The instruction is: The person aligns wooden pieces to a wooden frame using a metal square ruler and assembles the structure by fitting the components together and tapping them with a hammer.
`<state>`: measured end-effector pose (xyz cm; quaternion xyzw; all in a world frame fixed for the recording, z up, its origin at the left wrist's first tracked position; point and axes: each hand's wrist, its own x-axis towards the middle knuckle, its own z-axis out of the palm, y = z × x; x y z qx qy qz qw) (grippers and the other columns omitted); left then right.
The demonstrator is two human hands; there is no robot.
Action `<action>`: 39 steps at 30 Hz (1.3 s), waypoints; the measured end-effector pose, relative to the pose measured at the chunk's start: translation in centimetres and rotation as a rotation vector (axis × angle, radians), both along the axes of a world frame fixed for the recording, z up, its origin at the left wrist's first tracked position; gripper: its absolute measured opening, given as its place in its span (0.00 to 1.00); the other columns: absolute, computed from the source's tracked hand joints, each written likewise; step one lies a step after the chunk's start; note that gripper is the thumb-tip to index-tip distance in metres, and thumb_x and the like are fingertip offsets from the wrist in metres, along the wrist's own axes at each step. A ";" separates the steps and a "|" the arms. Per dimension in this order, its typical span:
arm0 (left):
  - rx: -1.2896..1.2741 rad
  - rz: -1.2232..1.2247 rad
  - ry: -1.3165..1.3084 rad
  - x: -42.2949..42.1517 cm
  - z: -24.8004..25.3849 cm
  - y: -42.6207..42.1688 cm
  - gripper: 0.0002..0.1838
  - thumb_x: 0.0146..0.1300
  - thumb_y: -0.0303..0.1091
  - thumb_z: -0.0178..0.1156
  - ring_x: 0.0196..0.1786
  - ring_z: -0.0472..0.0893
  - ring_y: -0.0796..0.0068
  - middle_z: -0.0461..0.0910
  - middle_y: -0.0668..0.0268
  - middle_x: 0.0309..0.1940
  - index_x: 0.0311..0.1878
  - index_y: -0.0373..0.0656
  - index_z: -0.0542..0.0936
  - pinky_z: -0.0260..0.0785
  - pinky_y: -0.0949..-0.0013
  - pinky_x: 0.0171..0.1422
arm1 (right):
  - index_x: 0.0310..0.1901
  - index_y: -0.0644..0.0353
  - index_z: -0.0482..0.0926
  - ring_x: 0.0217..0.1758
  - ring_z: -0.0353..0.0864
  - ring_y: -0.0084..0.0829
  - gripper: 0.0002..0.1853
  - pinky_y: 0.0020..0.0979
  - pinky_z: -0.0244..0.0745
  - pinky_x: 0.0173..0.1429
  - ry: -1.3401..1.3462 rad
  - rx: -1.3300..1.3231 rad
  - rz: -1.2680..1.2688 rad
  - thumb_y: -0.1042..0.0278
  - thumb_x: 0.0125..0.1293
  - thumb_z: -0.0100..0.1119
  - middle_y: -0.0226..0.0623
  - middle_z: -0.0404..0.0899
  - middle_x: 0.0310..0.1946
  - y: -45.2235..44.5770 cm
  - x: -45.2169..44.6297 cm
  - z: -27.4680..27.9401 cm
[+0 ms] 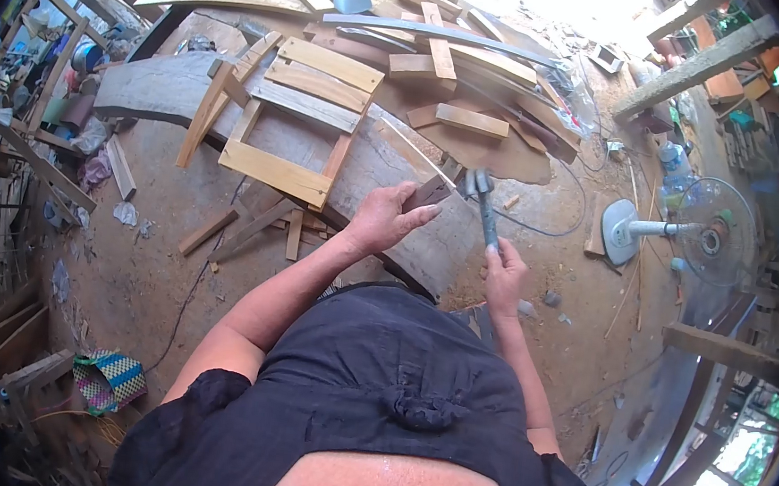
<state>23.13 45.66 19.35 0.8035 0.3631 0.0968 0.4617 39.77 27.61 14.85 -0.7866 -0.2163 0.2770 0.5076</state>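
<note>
My left hand (384, 218) is closed around a small brown wooden block (427, 193), thumb along its near side, above the grey plank bench. In my right hand (505, 276) is a hammer (487, 213), gripped low on its grey-green handle, the head pointing away from me. The hammer head is just right of the block; whether they touch I cannot tell. A thin pale strip (415, 149) runs up and left from the block. Left of my hands, a slatted wooden frame (277, 155) rests on the weathered bench (386, 181).
Loose boards and offcuts (472, 121) are piled ahead. A standing fan (633, 228) is at the right, with a cable (543, 232) on the floor nearby. Wood scraps (210, 230) lie left of the bench, and a woven bag (109, 382) at lower left.
</note>
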 end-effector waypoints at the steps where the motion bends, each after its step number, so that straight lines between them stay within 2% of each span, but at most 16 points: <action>1: -0.084 0.013 -0.099 0.0 1.0 0.1 0.23 0.62 0.53 0.60 0.30 0.77 0.69 0.76 0.61 0.26 0.39 0.37 0.76 0.71 0.65 0.38 | 0.47 0.63 0.80 0.23 0.70 0.18 0.13 0.24 0.67 0.29 -0.088 -0.018 0.017 0.69 0.62 0.58 0.27 0.75 0.23 0.0 -0.1 -0.6; 2: -0.077 0.007 -0.099 -0.1 1.4 0.3 0.23 0.62 0.53 0.60 0.30 0.77 0.69 0.76 0.61 0.26 0.39 0.37 0.76 0.71 0.65 0.38 | 0.47 0.63 0.80 0.23 0.70 0.18 0.13 0.24 0.67 0.29 -0.088 -0.011 0.011 0.69 0.62 0.58 0.27 0.75 0.23 -0.1 -0.1 -1.1; 5: -0.531 0.072 -0.484 -0.5 3.0 0.8 0.17 0.67 0.46 0.58 0.33 0.74 0.85 0.76 0.72 0.29 0.44 0.39 0.78 0.68 0.72 0.38 | 0.47 0.59 0.80 0.30 0.78 0.27 0.15 0.31 0.72 0.36 -0.196 -0.031 0.083 0.66 0.57 0.61 0.37 0.80 0.30 0.9 -1.6 -1.2; 8: -0.565 0.057 -0.582 -0.7 3.6 1.7 0.15 0.67 0.44 0.58 0.34 0.74 0.86 0.77 0.71 0.29 0.44 0.40 0.79 0.67 0.75 0.40 | 0.46 0.57 0.80 0.32 0.80 0.35 0.15 0.33 0.73 0.38 -0.320 -0.053 0.165 0.67 0.56 0.62 0.39 0.80 0.32 2.0 -2.7 -1.0; 12: -0.601 0.117 -0.477 -1.0 4.7 2.0 0.15 0.67 0.45 0.57 0.34 0.74 0.85 0.79 0.72 0.31 0.43 0.43 0.79 0.65 0.77 0.41 | 0.47 0.54 0.79 0.36 0.79 0.40 0.16 0.37 0.73 0.41 -0.368 -0.047 0.194 0.67 0.55 0.62 0.39 0.79 0.34 2.6 -2.9 -1.3; 17: -0.624 0.107 -0.549 -0.8 4.7 1.7 0.14 0.66 0.43 0.59 0.39 0.80 0.81 0.82 0.70 0.35 0.46 0.44 0.80 0.72 0.76 0.36 | 0.45 0.53 0.77 0.46 0.74 0.41 0.16 0.41 0.72 0.47 -0.787 -0.156 0.375 0.68 0.52 0.63 0.37 0.75 0.38 2.7 -2.2 -1.3; 24: -0.880 0.169 -0.686 -0.7 4.7 1.6 0.14 0.68 0.36 0.55 0.45 0.81 0.72 0.81 0.62 0.41 0.51 0.39 0.77 0.78 0.67 0.43 | 0.44 0.55 0.77 0.48 0.73 0.42 0.16 0.42 0.70 0.48 -0.737 -0.208 0.419 0.68 0.52 0.63 0.39 0.74 0.41 2.6 -1.3 -1.8; 26: -1.004 0.220 -0.786 -0.9 4.7 1.8 0.15 0.69 0.33 0.53 0.48 0.81 0.68 0.80 0.60 0.46 0.56 0.38 0.73 0.78 0.62 0.48 | 0.43 0.56 0.78 0.48 0.73 0.45 0.14 0.42 0.69 0.49 -0.611 -0.078 0.373 0.68 0.53 0.61 0.41 0.75 0.40 2.6 -0.4 -1.8; 27: -1.000 0.221 -0.783 -1.1 4.9 1.9 0.15 0.69 0.33 0.53 0.48 0.81 0.68 0.80 0.60 0.46 0.56 0.38 0.73 0.78 0.62 0.48 | 0.44 0.58 0.79 0.46 0.76 0.41 0.11 0.37 0.70 0.48 -0.585 0.051 0.349 0.67 0.61 0.58 0.37 0.77 0.39 2.7 0.1 -1.5; 28: -1.025 0.254 -0.803 -1.2 5.1 1.9 0.15 0.68 0.32 0.53 0.50 0.80 0.66 0.79 0.59 0.47 0.55 0.38 0.73 0.78 0.61 0.50 | 0.44 0.58 0.79 0.46 0.76 0.41 0.11 0.37 0.70 0.48 -0.581 0.054 0.349 0.67 0.61 0.58 0.37 0.77 0.39 2.9 0.0 0.0; 31: -1.073 0.352 -0.857 -1.6 5.1 1.7 0.14 0.68 0.30 0.52 0.52 0.79 0.63 0.78 0.57 0.48 0.54 0.36 0.72 0.76 0.57 0.55 | 0.52 0.62 0.77 0.42 0.79 0.26 0.19 0.27 0.70 0.47 0.274 0.338 0.220 0.56 0.74 0.45 0.34 0.79 0.45 2.8 0.1 2.7; 32: -1.099 0.414 -0.893 -1.7 4.9 1.7 0.13 0.67 0.29 0.52 0.53 0.79 0.62 0.78 0.57 0.49 0.53 0.36 0.72 0.76 0.55 0.57 | 0.52 0.62 0.77 0.42 0.79 0.26 0.19 0.27 0.70 0.47 0.277 0.340 0.221 0.56 0.74 0.45 0.34 0.79 0.45 2.9 -0.1 3.3; 34: -1.120 0.435 -0.917 -2.1 4.1 2.0 0.12 0.67 0.28 0.52 0.54 0.78 0.61 0.77 0.56 0.49 0.52 0.35 0.72 0.75 0.54 0.58 | 0.55 0.66 0.72 0.40 0.80 0.30 0.22 0.32 0.73 0.49 0.734 0.636 0.228 0.54 0.74 0.43 0.40 0.79 0.46 3.3 -0.9 5.9; 36: -1.143 0.452 -0.939 -2.4 3.8 2.2 0.11 0.67 0.28 0.52 0.55 0.77 0.61 0.77 0.55 0.50 0.51 0.35 0.72 0.74 0.52 0.60 | 0.58 0.66 0.69 0.40 0.81 0.30 0.20 0.32 0.74 0.49 0.754 0.643 0.244 0.59 0.73 0.46 0.40 0.79 0.45 4.1 -1.4 6.7; 38: -1.169 0.516 -0.960 -2.5 4.0 2.2 0.13 0.67 0.27 0.51 0.55 0.77 0.60 0.77 0.54 0.50 0.52 0.34 0.72 0.73 0.52 0.61 | 0.57 0.66 0.70 0.39 0.81 0.29 0.19 0.30 0.75 0.48 0.558 0.566 0.271 0.64 0.70 0.52 0.40 0.79 0.44 4.8 -1.7 6.8; 39: -1.170 0.512 -0.955 -2.7 4.0 2.2 0.13 0.67 0.27 0.51 0.55 0.77 0.60 0.77 0.54 0.50 0.52 0.34 0.72 0.73 0.52 0.61 | 0.57 0.66 0.71 0.38 0.82 0.27 0.19 0.26 0.75 0.44 0.604 0.588 0.226 0.68 0.67 0.58 0.39 0.80 0.42 5.4 -1.9 7.3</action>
